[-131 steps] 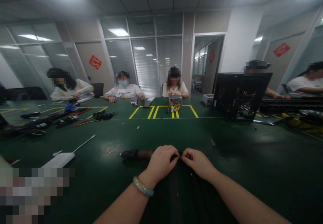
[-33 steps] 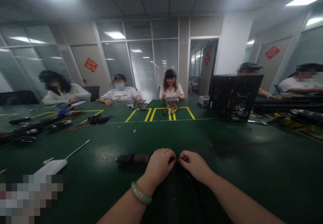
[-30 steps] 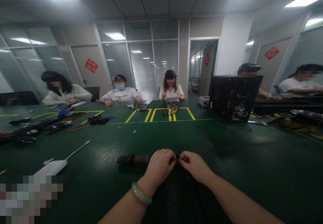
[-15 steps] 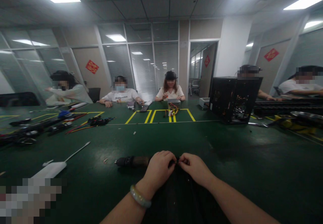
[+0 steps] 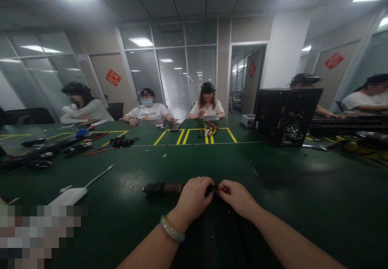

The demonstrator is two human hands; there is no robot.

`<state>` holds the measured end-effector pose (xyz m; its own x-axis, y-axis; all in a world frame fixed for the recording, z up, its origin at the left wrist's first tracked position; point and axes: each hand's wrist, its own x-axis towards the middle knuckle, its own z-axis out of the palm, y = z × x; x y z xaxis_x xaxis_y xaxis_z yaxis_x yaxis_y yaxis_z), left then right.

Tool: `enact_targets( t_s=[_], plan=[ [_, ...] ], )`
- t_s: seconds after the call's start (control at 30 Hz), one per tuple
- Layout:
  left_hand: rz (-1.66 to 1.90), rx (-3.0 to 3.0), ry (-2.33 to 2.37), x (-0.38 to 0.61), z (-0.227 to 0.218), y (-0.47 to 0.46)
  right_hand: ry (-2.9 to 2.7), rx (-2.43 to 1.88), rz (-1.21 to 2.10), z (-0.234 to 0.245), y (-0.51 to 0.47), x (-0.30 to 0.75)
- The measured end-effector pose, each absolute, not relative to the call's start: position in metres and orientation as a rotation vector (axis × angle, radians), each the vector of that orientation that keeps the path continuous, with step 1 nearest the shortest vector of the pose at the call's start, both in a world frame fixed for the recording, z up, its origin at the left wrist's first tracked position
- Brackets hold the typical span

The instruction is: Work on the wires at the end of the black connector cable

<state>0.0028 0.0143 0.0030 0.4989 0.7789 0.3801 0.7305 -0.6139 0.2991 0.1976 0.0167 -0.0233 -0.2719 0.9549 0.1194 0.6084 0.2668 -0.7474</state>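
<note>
Near the middle of the green table, my left hand (image 5: pixel 194 198), with a pale bangle on its wrist, is closed with thumb and fingers curled together. My right hand (image 5: pixel 238 198) pinches just beside it, fingertips nearly meeting the left ones. Between them shows a small black part (image 5: pixel 216 187), mostly covered by the fingers, so its kind is unclear. A dark cylindrical tool (image 5: pixel 165 189), like a power screwdriver, lies left of my left hand, which hides its right end. Below the hands, long dark shapes on the table are too dim to name.
A white power strip (image 5: pixel 68 197) with its cable lies at the left. Black parts and coloured wires (image 5: pixel 118 141) lie beyond it. A black computer case (image 5: pixel 277 117) stands at the far right. Several people sit across the green table (image 5: pixel 188 162); one is behind a wired metal box (image 5: pixel 211 119).
The view has shifted slightly, moving most things a little right and up. Both hands stay together at the small black part. The person at far left has lowered an arm.
</note>
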Motion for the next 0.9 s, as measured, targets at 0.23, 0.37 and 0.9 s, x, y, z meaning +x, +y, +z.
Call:
enact_targets(
  t_s=[0.23, 0.37, 0.9],
  plan=[
    [0.708, 2.672, 1.261, 0.0022, 0.0064, 0.0121, -1.985, -1.392, 0.779, -0.0234, 0.0158, 0.1984],
    [0.719, 2.651, 1.317, 0.0023, 0.0063, 0.0116, -1.984, -1.401, 0.784, -0.0191, 0.0141, 0.1979],
    [0.715, 2.653, 1.295, 0.0021, 0.0062, 0.0120, -1.978, -1.397, 0.752, -0.0238, 0.0168, 0.1989]
  ],
)
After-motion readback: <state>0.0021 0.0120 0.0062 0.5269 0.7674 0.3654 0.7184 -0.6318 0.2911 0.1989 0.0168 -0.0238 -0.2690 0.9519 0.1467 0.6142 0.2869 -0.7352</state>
